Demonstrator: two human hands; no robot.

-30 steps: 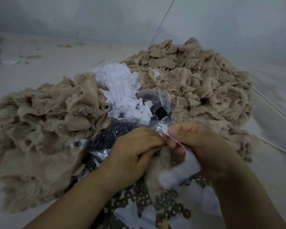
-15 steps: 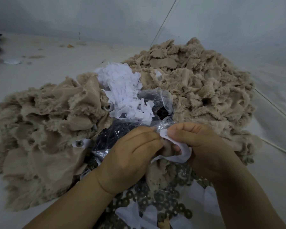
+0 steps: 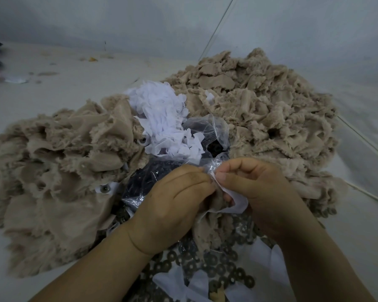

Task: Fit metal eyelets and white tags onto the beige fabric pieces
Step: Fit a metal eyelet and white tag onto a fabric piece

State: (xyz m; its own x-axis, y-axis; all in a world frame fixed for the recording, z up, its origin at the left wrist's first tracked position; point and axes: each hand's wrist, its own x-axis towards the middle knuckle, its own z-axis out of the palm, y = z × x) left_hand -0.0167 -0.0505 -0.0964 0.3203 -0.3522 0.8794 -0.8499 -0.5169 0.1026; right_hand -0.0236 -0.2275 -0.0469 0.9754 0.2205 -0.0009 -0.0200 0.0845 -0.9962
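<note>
White tag (image 3: 238, 200) folded shorter under right hand (image 3: 262, 192); seemingly tucked against fabric.

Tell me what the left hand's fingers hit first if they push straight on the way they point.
The left hand points right, toward the right hand. Its fingers would meet the white tag pinched between both hands, then the right thumb, though depth is unclear.
</note>
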